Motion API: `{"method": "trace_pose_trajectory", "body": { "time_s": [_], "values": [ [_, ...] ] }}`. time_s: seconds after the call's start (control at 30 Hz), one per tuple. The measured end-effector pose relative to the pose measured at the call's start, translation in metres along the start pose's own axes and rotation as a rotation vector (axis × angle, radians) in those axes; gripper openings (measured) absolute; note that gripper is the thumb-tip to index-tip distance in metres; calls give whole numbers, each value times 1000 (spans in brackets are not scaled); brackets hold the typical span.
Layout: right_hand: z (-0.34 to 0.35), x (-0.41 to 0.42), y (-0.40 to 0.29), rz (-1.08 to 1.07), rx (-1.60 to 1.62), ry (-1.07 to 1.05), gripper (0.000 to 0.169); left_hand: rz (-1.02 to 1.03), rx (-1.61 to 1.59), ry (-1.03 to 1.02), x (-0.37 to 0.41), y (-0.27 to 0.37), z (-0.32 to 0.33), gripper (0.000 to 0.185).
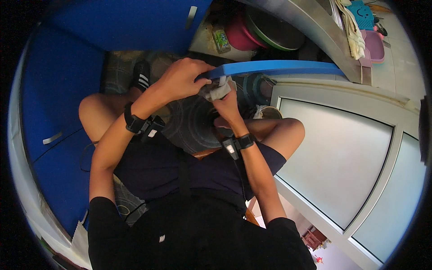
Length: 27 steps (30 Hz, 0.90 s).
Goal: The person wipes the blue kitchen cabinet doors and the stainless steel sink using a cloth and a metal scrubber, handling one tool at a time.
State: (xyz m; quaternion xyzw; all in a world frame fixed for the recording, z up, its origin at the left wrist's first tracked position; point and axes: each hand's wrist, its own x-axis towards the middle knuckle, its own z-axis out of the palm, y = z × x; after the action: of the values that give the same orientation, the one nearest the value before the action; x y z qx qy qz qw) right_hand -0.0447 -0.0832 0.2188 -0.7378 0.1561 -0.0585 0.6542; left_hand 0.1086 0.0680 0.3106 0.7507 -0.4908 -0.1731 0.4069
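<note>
An open blue cabinet door [270, 66] stands out edge-on before me, with a light-coloured handle [222, 80] near its free end. Its corner is pinched by my left hand [187, 79], thumb below and fingers over the edge. Just to the right and lower, my right hand [228, 104] grips a crumpled whitish cloth [220, 91] and holds it against the handle area of the door. The fingertips of the right hand are partly hidden by the cloth. Both wrists wear black straps with small devices.
Inside the open cabinet are a pink basin [241, 35], a green-rimmed round pan or basin [280, 37] and a labelled jar [221, 40]. Blue cabinets [64, 101] stand left. A frosted sliding door [334, 152] is at right, a small bin [271, 113] beside my leg. Above, a towel [352, 33] hangs over the counter edge.
</note>
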Motion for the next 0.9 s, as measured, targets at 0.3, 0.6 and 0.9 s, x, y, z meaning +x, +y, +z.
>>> {"method": "trace_pose_trajectory", "body": {
  "time_s": [0.3, 0.6, 0.9],
  "values": [
    [-11, -28, 0, 282, 983, 264, 36, 9, -85, -12, -3, 0, 5, 30],
    [-41, -35, -12, 57, 1189, 111, 48, 26, -11, 51, 8, -13, 1, 30],
    [-11, -24, 9, 277, 449, 244, 39, 8, -9, 14, 8, -13, 3, 31]
  ]
}}
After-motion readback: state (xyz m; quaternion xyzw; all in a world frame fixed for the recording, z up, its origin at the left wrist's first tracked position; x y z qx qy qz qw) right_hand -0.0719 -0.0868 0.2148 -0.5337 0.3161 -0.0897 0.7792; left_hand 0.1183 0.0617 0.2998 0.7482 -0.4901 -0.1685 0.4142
